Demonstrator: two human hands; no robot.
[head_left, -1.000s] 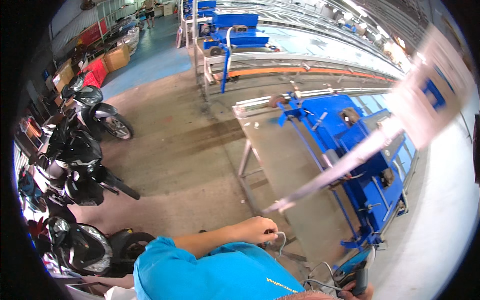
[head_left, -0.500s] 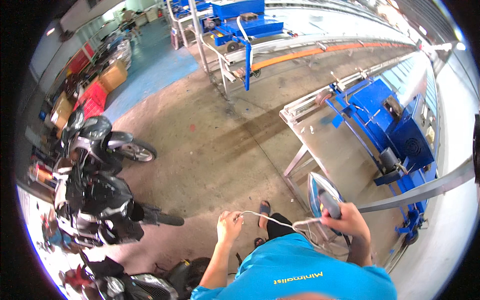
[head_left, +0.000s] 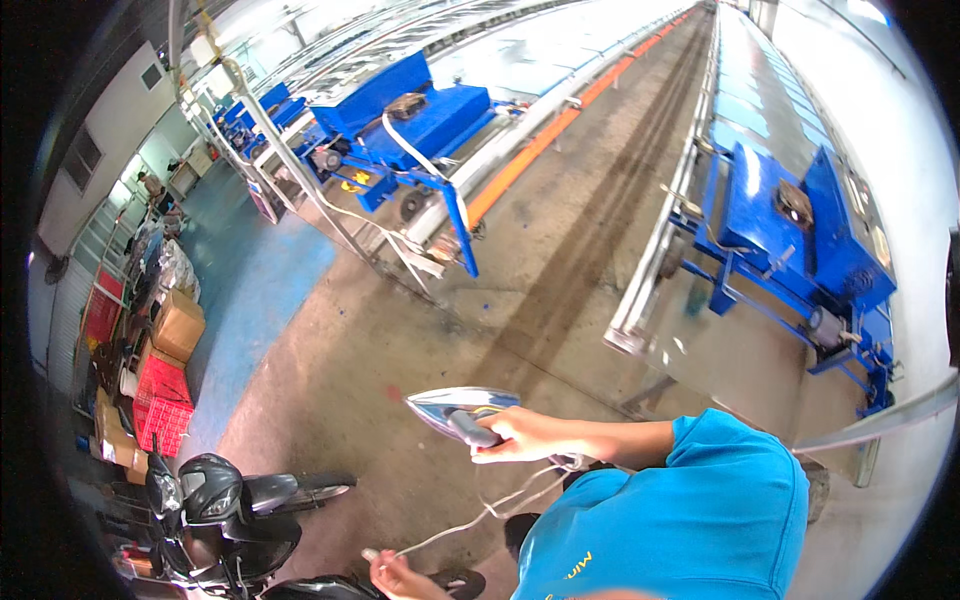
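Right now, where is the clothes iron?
In the head view, the clothes iron is below centre, its dark handle in the right hand, up and right of the left hand.

Your left hand (head_left: pixel 393 575): forearm is cut off by the lower edge. Fingers are small and soft; can't tell whether you pinch a plug or plain cord (head_left: pixel 492 509). Your right hand (head_left: pixel 508 436) covers the back of the iron's handle, so that end is hidden. Cord bunches by your right wrist; can't count the loops. Your blue shirt (head_left: pixel 680 510) hides most of your legs. Black motorcycle (head_left: pixel 225 510) is clipped at the bottom. Near rail end (head_left: pixel 628 338) is smeared. Far person (head_left: pixel 158 190) is too small to read.
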